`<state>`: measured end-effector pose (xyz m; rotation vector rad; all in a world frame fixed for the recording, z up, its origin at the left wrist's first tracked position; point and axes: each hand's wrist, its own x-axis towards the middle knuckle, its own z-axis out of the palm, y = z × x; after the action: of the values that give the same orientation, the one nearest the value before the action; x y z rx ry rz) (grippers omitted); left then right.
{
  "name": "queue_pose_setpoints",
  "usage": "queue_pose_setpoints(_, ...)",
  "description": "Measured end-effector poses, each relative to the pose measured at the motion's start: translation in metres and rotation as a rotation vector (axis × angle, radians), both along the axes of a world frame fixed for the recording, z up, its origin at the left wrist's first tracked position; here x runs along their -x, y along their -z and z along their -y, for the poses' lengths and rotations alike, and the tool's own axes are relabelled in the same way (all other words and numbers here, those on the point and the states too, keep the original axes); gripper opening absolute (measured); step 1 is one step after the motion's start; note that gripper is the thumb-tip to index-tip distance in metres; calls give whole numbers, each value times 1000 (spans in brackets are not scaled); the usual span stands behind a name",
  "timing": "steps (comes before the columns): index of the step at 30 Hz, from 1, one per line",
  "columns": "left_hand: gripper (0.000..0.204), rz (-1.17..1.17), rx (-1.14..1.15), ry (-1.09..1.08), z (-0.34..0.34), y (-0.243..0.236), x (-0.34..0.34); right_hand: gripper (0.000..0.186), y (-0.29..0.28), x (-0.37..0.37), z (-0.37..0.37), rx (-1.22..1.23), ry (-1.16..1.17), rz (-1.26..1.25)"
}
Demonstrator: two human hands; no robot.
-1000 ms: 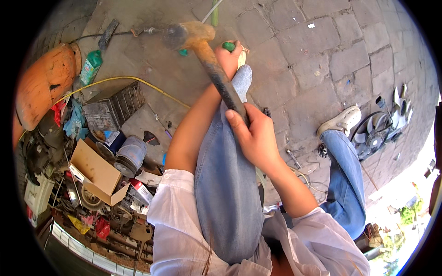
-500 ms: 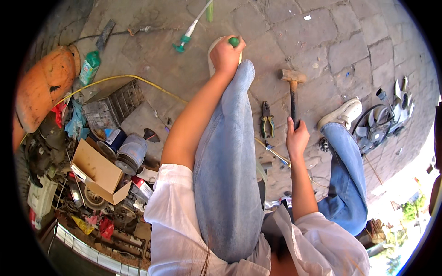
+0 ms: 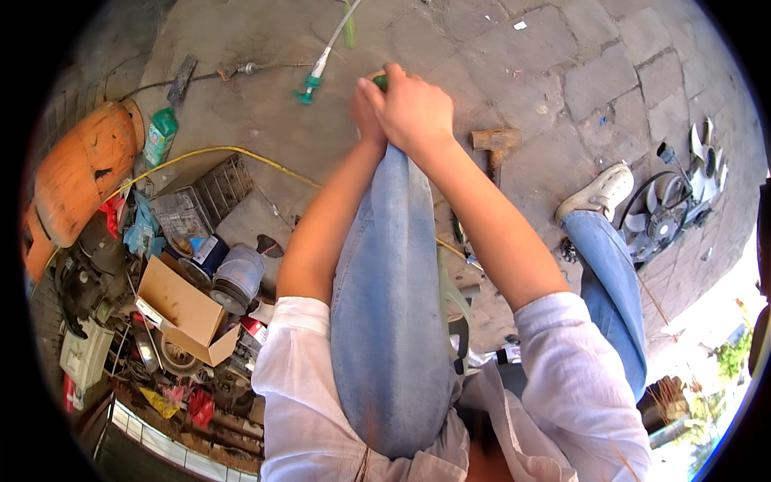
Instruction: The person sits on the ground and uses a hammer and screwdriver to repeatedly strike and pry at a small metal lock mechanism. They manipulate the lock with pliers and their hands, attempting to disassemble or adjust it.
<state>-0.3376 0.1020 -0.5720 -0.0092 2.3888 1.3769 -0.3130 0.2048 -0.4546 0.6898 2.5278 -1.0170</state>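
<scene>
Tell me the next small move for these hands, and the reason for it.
Probably steady the green-tipped object before anything else. Both the left hand and the right hand are wrapped together over it just past the raised knee, hiding most of it. The hammer lies on the paving to the right, out of hand, so a firm two-handed hold seems wise first.

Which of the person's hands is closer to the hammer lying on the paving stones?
The right. The right hand grips a green-topped object at the knee, just left of the hammer. The left hand is tucked behind it, farther away.
</scene>
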Motion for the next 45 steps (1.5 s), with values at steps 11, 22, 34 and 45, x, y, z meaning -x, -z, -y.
queue_pose_setpoints(11,34,-152,11,228,31,23,-21,27,23,77,18,24,-259,566)
queue_pose_setpoints(22,35,-427,150,303,23,6,-2,31,50,79,9,69,-363,565)
queue_pose_setpoints(34,42,-351,398,205,17,-7,10,32,63,-4,-11,170,-88,189)
queue_pose_setpoints(45,33,-444,380,329,3,-15,0,26,56,-75,-31,26,74,16)
